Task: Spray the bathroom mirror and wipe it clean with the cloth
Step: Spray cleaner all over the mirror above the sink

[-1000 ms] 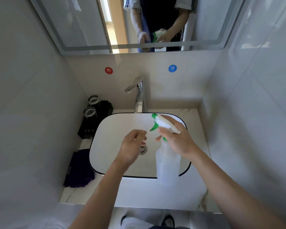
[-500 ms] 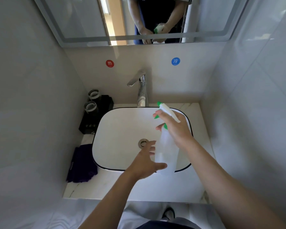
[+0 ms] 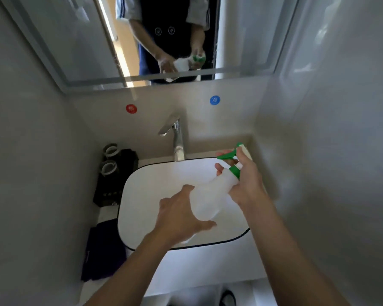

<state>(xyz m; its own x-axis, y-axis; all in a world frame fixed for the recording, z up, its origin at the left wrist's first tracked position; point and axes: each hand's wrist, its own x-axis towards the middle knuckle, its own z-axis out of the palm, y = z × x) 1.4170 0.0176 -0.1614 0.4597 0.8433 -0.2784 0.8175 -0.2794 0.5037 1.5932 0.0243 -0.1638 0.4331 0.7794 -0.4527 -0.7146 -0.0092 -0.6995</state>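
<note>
Grip, right hand (image 3: 249, 184): curled round the neck of the translucent white plastic spray bottle with green trigger head (image 3: 210, 195), fingers lying by the trigger; it carries the bottle.
Grip, left hand (image 3: 181, 219): fingers spread and wrapped about the lower body of the bottle, thumb under its base side; clamped on it, steadying.
Bottle, place: held in the air above the white oval basin with a dark rim (image 3: 128, 195), clear of the surface, below the wall mirror (image 3: 53, 40).
Long axis: tilted, running from the base at lower left, near the person, up to the head at upper right.
Pointing: the nozzle end faces up and away toward the back wall, not yet level with the mirror glass.
Handling, judged: thin plastic, light, its weight depending on the fill, which cannot be read; the smooth wall may slip in a wet hand and would dent under a hard squeeze.
Where to hold: the neck under the green collar, index finger on the trigger; one hand should do.
Cloth: a dark purple cloth (image 3: 102, 252) lies on the surface left of the basin, untouched.
</note>
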